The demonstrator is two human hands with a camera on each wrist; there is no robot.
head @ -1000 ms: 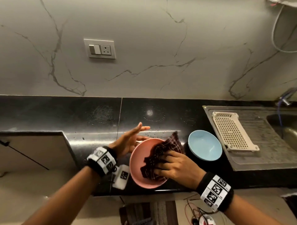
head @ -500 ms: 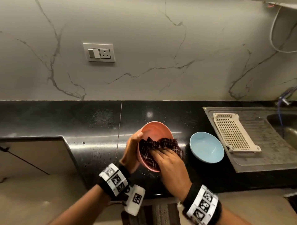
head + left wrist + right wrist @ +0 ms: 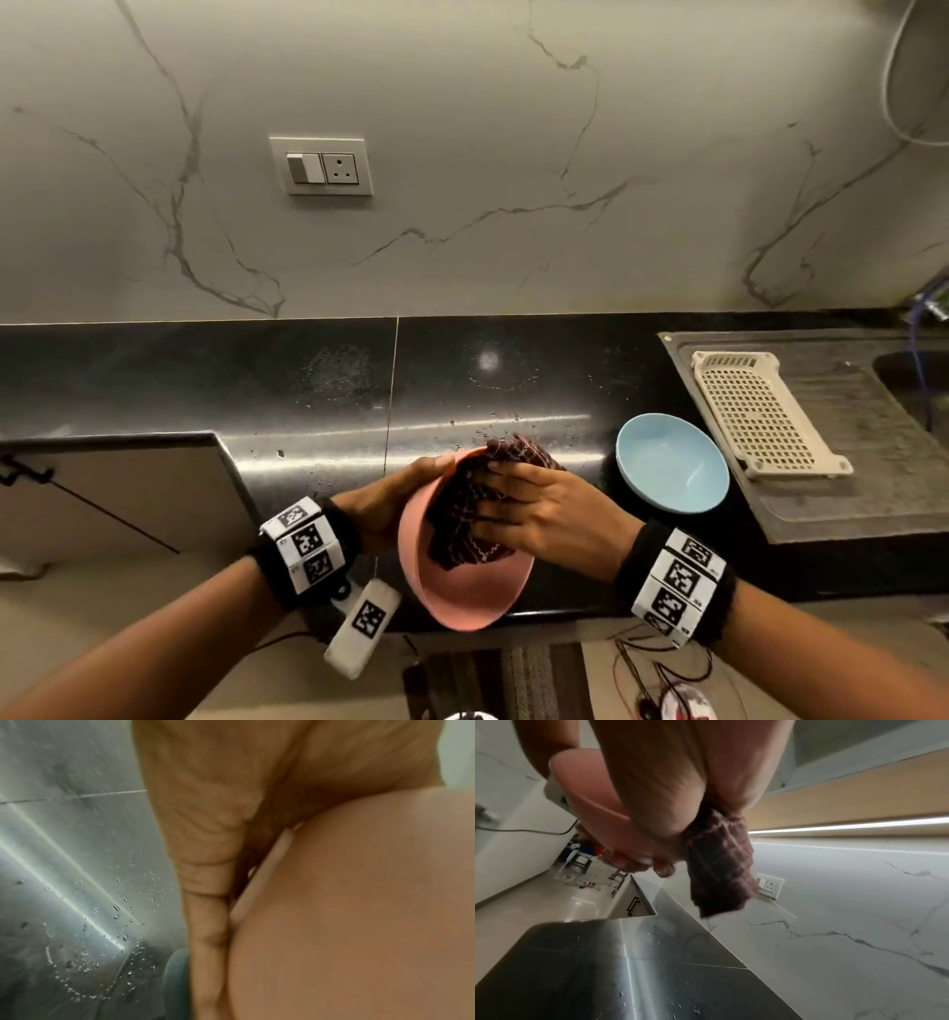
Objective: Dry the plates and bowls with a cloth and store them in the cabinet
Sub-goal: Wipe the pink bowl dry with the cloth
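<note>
Since half a second ago the pink bowl (image 3: 464, 575) has tipped lower and nearer the counter's front edge, and the right hand (image 3: 544, 509) has shifted so its fingers spread across the cloth instead of pointing down into it. That hand presses the dark checked cloth (image 3: 462, 514) against the inside of the bowl, fingers fairly straight over the fabric; from the right wrist view a loose end of the cloth (image 3: 721, 866) hangs past the bowl's rim. The left hand (image 3: 390, 501) grips the bowl at its left rim, thumb over the edge, holding it tilted above the black counter (image 3: 308, 390). A blue bowl (image 3: 672, 462) sits upright on the counter just right of the hands, beside a white perforated tray (image 3: 760, 411) lying on the draining board (image 3: 862, 462). Water droplets dot the counter behind the hands.
</note>
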